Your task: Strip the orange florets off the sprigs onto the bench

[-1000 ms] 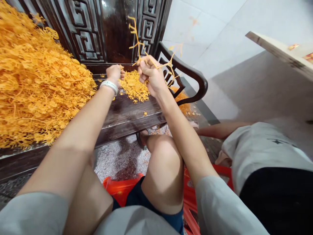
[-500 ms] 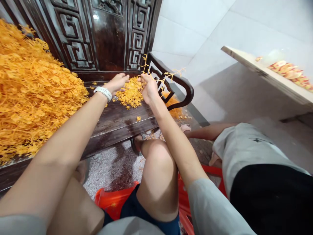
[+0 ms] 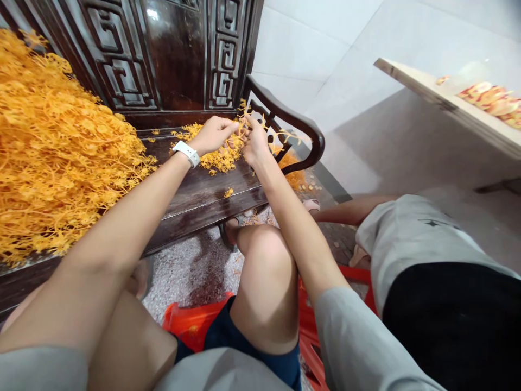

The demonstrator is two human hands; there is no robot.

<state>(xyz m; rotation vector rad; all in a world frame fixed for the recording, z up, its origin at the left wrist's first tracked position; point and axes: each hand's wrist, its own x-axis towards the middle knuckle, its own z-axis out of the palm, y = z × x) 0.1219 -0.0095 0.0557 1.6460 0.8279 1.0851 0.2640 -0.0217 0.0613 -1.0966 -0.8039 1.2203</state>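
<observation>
My left hand point(image 3: 214, 134) and right hand point(image 3: 255, 142) meet over the far end of the dark wooden worktop point(image 3: 203, 190), fingertips nearly touching. Between them I pinch a thin orange plastic sprig point(image 3: 273, 129), whose bare branches stick out past my right hand toward the curved armrest point(image 3: 293, 122). My right hand is closed around the sprig's stem; my left fingers are drawn narrow at its near end, though I cannot quite tell whether they grip it or only touch it. Just under my hands lies a small heap of loose orange bits point(image 3: 217, 157), with a stray piece point(image 3: 228, 192) nearer the worktop's front edge. A white watch point(image 3: 188, 152) sits on my left wrist. To my left, a large pile of orange sprigs point(image 3: 57, 157) covers the worktop, against the carved dark backrest point(image 3: 163, 54). To my right another person in a grey shirt point(image 3: 423, 239) sits, an arm reaching down to the floor. A red stool point(image 3: 191, 326) shows under my knees.
</observation>
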